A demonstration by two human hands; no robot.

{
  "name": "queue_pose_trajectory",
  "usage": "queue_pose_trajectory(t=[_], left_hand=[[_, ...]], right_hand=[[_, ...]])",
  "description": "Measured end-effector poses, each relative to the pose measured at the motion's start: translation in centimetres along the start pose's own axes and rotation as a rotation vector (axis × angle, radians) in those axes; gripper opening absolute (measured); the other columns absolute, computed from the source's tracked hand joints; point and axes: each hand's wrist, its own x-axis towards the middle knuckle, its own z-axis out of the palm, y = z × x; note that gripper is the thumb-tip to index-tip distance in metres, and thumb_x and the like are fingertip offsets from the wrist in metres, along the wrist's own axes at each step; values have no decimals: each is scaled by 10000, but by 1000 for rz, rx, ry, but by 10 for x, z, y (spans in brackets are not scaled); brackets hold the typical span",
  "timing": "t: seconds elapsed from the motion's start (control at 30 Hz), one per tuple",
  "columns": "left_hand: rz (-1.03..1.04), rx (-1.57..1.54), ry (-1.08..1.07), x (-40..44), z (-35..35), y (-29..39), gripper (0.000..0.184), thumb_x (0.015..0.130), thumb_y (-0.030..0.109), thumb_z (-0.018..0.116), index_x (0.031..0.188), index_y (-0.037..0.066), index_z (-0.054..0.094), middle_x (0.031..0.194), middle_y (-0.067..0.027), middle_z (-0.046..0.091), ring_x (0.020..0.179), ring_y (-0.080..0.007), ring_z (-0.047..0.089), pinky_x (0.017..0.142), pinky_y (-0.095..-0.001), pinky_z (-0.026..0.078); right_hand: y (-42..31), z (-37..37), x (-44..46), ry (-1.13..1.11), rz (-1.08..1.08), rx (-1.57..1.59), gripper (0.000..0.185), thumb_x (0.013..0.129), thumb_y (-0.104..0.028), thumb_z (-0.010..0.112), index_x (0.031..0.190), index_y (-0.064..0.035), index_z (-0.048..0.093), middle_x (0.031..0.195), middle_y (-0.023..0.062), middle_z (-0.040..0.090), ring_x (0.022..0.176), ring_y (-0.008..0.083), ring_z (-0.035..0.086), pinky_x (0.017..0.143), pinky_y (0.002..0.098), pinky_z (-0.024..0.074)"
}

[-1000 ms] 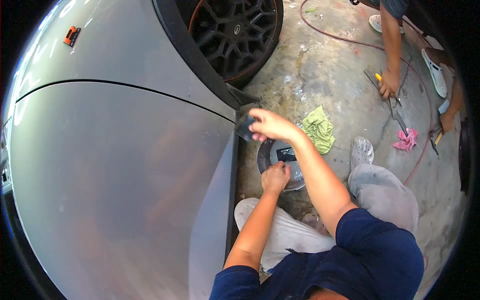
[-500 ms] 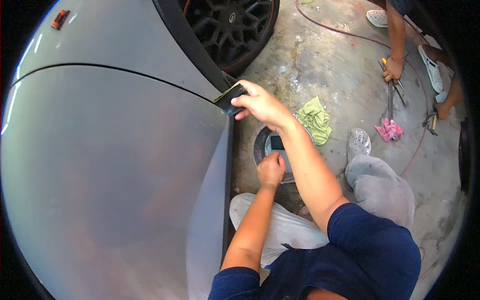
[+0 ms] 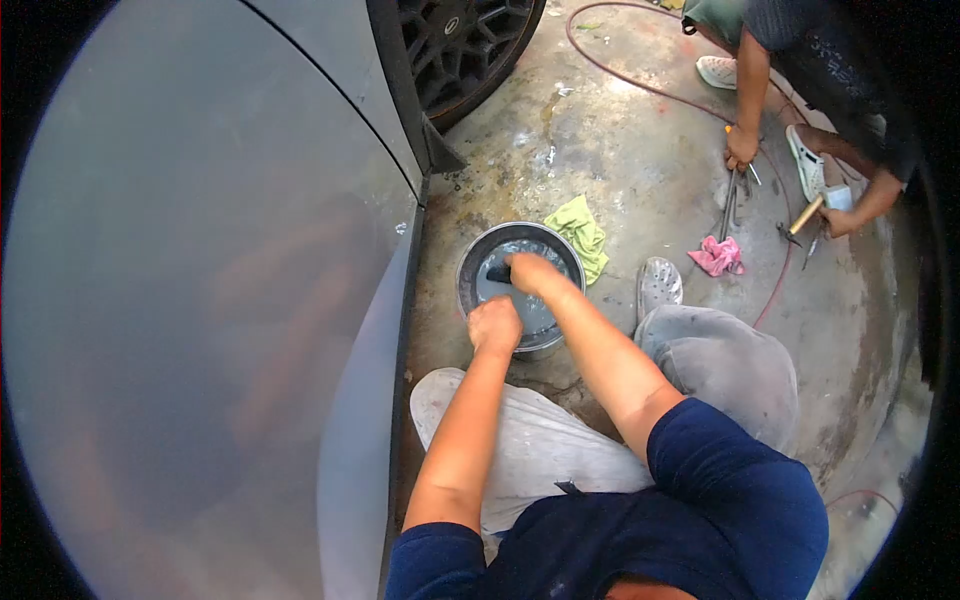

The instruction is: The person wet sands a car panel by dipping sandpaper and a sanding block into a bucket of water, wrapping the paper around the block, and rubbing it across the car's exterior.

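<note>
A round bucket (image 3: 465, 290) of cloudy grey water (image 3: 535, 318) stands on the floor beside the car panel (image 3: 200, 300). My right hand (image 3: 532, 272) is down inside the bucket, closed on a black sanding block (image 3: 499, 273) at the water. Closed like a fist, my left hand (image 3: 496, 324) is over the bucket's near left side. Its fingers point away from me, and whatever they hold is hidden. Behind the bucket, touching its outside, lies a crumpled green cloth (image 3: 580, 237).
A car wheel (image 3: 465, 50) is at the top. A co-worker's hands (image 3: 741, 147) hold tools at the upper right, including a hammer (image 3: 803, 218). A pink cloth (image 3: 717, 256) and a red hose (image 3: 640, 83) lie on the concrete floor.
My right hand has left the panel edge and come down into the bucket with the sanding block. The view has shifted, and the co-worker's hammer is now raised in the hand.
</note>
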Motion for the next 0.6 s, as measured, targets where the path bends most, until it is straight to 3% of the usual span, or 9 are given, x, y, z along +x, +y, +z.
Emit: queue_pose_trajectory(t=[0.03,0.13,0.17,0.2,0.3,0.4,0.5,0.53,0.6], left_hand=[[-4,-2,0,-2,0,1,246,859,165,592,1023,69,749,1023,-184,750,953,-349,740,861,-457,574],[15,16,-54,-1,1,7,247,870,173,594,1034,80,754,1021,-186,754,954,-350,741,863,-458,575],[16,54,-106,-2,6,2,249,874,176,592,1041,90,757,1018,-188,755,958,-351,740,865,-458,575],[18,89,-148,3,9,-1,251,879,178,590,1048,100,759,1014,-189,756,961,-353,739,867,-459,575],[-12,-100,119,1,6,-1,231,900,179,588,1039,117,762,1034,-191,754,979,-377,726,869,-473,567],[-146,-619,176,34,10,-4,237,917,197,593,1078,99,737,1156,-207,716,1086,-390,679,926,-478,534],[-50,-668,314,46,-3,11,287,934,225,593,1143,59,696,1217,-228,650,1132,-420,611,983,-500,482],[-60,-706,274,51,-6,19,365,904,231,647,1225,58,665,1301,-240,598,1202,-419,572,1040,-487,453],[-12,-642,258,78,8,29,429,894,264,662,1270,58,645,1319,-239,590,1242,-422,547,1071,-488,435]], right_hand=[[5,16,-9,46,51,73,339,907,-138,571,1189,-62,742,1225,236,695,1167,372,673,973,467,537],[20,37,-17,-203,38,-184,373,904,-126,543,1226,-111,731,1190,208,717,1137,369,683,972,470,531],[22,37,-19,-268,-55,-242,340,924,-171,549,1193,-94,744,1179,195,725,1122,368,693,955,468,544],[15,26,-35,-246,-34,-281,329,920,-181,566,1176,-89,750,1179,194,727,1121,365,695,947,466,549],[-4,4,-78,-213,13,-314,315,915,-200,593,1149,-67,757,1180,196,729,1115,351,704,926,462,563],[-20,-2,-107,-199,1,-442,290,903,-183,597,1099,-66,776,1158,192,741,1079,323,728,901,456,580],[-26,1,-120,-116,17,-427,263,884,-191,611,1037,-64,783,1113,190,751,1026,326,741,866,463,590],[-28,0,-122,-74,17,-417,255,878,-194,615,1016,-62,784,1095,190,755,1009,329,745,854,466,592],[-28,-3,-128,22,0,-364,246,869,-194,616,987,-52,778,1064,188,756,988,335,745,835,472,594]])
